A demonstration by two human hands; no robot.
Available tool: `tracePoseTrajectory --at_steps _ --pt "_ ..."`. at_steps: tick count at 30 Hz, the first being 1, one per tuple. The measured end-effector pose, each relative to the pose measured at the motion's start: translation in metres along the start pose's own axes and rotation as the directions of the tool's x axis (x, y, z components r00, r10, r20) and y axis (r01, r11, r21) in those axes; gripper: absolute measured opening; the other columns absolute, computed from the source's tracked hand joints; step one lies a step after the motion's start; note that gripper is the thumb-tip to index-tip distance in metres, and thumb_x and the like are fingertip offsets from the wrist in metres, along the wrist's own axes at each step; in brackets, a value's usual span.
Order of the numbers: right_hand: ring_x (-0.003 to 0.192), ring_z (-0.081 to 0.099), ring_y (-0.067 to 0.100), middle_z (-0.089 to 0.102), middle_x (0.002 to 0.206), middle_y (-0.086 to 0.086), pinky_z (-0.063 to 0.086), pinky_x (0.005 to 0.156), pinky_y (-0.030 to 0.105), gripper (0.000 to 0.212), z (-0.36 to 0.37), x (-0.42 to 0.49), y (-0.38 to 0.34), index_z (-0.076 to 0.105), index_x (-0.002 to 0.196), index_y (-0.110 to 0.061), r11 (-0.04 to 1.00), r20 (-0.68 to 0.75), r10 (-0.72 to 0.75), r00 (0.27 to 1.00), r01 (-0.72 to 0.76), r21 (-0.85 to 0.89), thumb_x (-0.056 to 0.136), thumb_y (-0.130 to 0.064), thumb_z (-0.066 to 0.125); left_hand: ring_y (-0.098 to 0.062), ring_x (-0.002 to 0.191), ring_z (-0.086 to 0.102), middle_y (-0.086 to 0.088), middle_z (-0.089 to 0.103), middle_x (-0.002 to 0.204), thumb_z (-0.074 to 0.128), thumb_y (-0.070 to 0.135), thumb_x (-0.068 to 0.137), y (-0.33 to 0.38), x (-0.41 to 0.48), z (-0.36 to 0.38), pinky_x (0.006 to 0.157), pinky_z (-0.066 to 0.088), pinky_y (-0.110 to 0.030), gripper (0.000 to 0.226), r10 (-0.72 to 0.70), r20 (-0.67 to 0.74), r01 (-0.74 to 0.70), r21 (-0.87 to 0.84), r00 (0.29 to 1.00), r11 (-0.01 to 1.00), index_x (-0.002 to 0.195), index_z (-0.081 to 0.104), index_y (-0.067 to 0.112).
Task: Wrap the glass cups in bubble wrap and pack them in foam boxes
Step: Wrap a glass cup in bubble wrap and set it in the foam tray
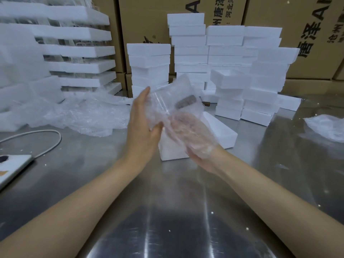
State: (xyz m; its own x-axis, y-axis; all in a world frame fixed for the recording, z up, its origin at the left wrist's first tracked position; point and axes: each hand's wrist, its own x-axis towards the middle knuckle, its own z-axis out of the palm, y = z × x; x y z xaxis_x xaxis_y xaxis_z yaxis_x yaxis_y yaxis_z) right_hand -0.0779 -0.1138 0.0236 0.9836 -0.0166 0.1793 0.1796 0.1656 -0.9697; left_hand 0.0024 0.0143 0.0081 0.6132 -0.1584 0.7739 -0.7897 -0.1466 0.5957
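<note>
1. The glass cup (167, 103) is held in the air between both hands, loosely swathed in a sheet of bubble wrap (183, 84); a dark, ribbed piece (186, 102) shows through the film at its far right side; what that piece is I cannot tell.
2. The bundle's long axis tilts, from low and near at the palms to high and away from the person; the loose end of the wrap stands up at the top.
3. The left hand (143, 125) lies flat against the bundle's left side, its fingers (144, 95) straight and pressed together, thumb tucked under the lower edge.
4. The right hand (193, 138) is under the film on the lower right, seen only through it; whether its fingers curl round the cup or lie straight I cannot tell.
5. The relation that matters: an open foam box (221, 133) sits on the surface (167, 202) directly beneath and just behind the hands, nearer the right hand; judging by this, the bundle would need laying down along the box's length once the loose end is folded in.
6. Farther out: stacks of foam boxes (229, 53) behind, loose bubble wrap (83, 116) to the left, cardboard cartons (307, 43) at the back.
</note>
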Motion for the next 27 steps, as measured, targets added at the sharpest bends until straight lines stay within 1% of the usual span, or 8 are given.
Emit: tracePoseTrajectory --at_steps 3,6,9,12,14,16,20,27 --pt "0.108 0.062 0.01 0.065 0.117 -0.002 0.046 0.1 0.025 0.025 0.003 0.003 -0.004 0.065 0.103 -0.014 0.999 0.097 0.0 0.995 -0.004 0.046 0.091 0.005 0.054 0.015 0.121 0.04 0.025 0.043 0.13 0.038 -0.008 0.075 -0.002 0.008 -0.009 0.102 0.036 -0.011 0.071 -0.062 -0.175 0.05 -0.069 0.983 0.996 0.139 0.038 0.022" --pt "0.104 0.068 0.018 0.072 0.108 0.004 0.056 0.069 0.025 0.026 -0.009 0.005 -0.002 0.072 0.08 -0.009 1.0 0.103 0.008 0.995 -0.007 -0.004 0.095 -0.01 0.051 0.022 0.092 0.052 0.029 0.05 0.112 0.033 -0.016 0.079 -0.004 0.013 -0.016 0.079 0.042 0.0 0.062 -0.17 -0.261 0.127 -0.175 0.95 0.976 0.128 0.048 0.02" --pt "0.056 0.067 0.02 0.069 0.064 0.004 0.035 0.048 0.027 0.052 -0.019 0.007 -0.011 0.062 0.046 -0.018 0.995 -0.171 -0.1 0.98 0.094 -0.04 0.095 -0.023 0.049 0.007 0.087 0.061 0.014 0.062 0.1 0.051 -0.004 0.088 -0.004 0.022 -0.018 0.079 0.051 -0.015 0.034 -0.334 -0.227 0.236 -0.369 0.915 0.899 0.112 0.059 0.018" --pt "0.054 0.058 0.012 0.064 0.065 -0.004 0.038 0.048 0.022 0.04 -0.032 0.012 -0.014 0.065 0.058 -0.022 0.987 -0.389 -0.161 0.907 0.137 -0.088 0.095 -0.027 0.054 -0.001 0.082 0.063 0.008 0.063 0.09 0.05 0.001 0.085 -0.001 0.029 -0.022 0.077 0.05 -0.019 0.032 -0.372 -0.06 0.305 -0.459 0.926 0.834 0.095 0.063 0.028" --pt "0.072 0.065 0.012 0.069 0.085 -0.004 0.051 0.059 0.022 0.02 -0.033 0.017 -0.013 0.069 0.088 -0.02 0.994 -0.312 -0.105 0.944 0.096 -0.042 0.095 -0.034 0.056 0.008 0.079 0.062 0.011 0.063 0.09 0.044 -0.011 0.087 0.003 0.028 -0.018 0.074 0.049 -0.012 0.046 -0.351 0.097 0.357 -0.436 0.931 0.826 0.102 0.062 0.028" --pt "0.091 0.07 0.017 0.072 0.102 -0.002 0.057 0.073 0.027 0.023 -0.029 0.017 -0.009 0.067 0.107 -0.02 0.999 -0.174 -0.029 0.984 0.024 -0.031 0.095 -0.036 0.055 -0.004 0.083 0.065 0.009 0.067 0.087 0.064 0.007 0.076 0.011 0.024 -0.013 0.078 0.051 -0.021 0.026 -0.317 0.201 0.375 -0.509 0.927 0.775 0.096 0.068 0.024" --pt "0.092 0.071 0.019 0.073 0.101 0.001 0.059 0.072 0.031 0.02 -0.014 0.013 -0.001 0.066 0.108 -0.019 0.997 -0.041 0.013 0.999 -0.016 -0.071 0.091 -0.028 0.063 -0.017 0.092 0.063 0.012 0.068 0.09 0.075 0.034 0.052 0.016 0.015 -0.009 0.09 0.049 -0.039 0.047 -0.225 0.196 0.294 -0.5 0.955 0.815 0.095 0.067 0.019" --pt "0.079 0.069 0.014 0.071 0.091 -0.002 0.057 0.071 0.03 0.039 -0.01 0.01 0.0 0.053 0.108 -0.013 0.996 0.044 0.071 0.996 -0.074 0.052 0.077 -0.021 0.075 -0.005 0.093 0.063 0.017 0.065 0.095 0.067 0.016 0.064 0.021 0.007 -0.003 0.083 0.05 -0.026 0.038 -0.236 0.114 0.262 -0.406 0.965 0.876 0.1 0.06 0.025"
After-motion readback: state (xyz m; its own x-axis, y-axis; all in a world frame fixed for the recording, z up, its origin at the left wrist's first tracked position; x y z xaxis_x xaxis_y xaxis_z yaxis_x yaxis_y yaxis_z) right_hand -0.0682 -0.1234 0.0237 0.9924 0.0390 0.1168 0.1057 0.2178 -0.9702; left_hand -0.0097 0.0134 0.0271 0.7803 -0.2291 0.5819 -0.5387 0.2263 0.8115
